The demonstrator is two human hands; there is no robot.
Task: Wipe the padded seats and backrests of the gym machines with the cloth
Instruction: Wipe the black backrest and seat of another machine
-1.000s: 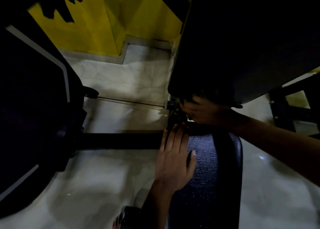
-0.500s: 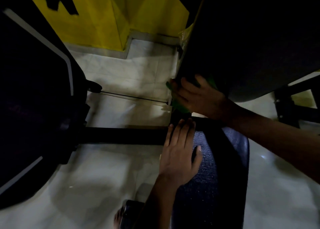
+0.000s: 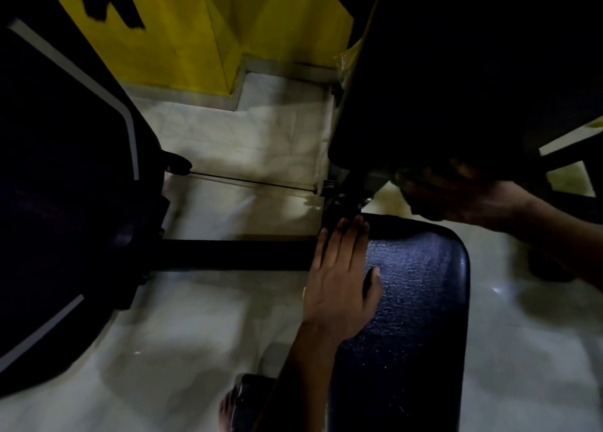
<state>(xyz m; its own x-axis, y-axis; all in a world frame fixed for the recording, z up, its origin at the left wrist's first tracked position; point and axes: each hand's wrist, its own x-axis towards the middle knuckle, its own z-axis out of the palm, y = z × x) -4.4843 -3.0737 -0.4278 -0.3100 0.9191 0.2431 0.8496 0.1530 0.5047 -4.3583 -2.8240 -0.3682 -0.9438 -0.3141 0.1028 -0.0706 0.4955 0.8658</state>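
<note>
Pale, glossy floor tiles (image 3: 195,317) meet a yellow wall (image 3: 182,40) in dim light. At far left looms a large black machine housing with grey stripes (image 3: 65,186), a thin cable (image 3: 248,181) running rightward from it. The left hand (image 3: 339,284) lies flat, fingers straight and together, on the left edge of the dark textured padded seat (image 3: 421,301). Above hangs the black padded backrest (image 3: 456,88). The right hand (image 3: 456,196), blurred, presses a barely visible green cloth (image 3: 408,172) against the backrest's lower edge; its grip cannot be told.
</note>
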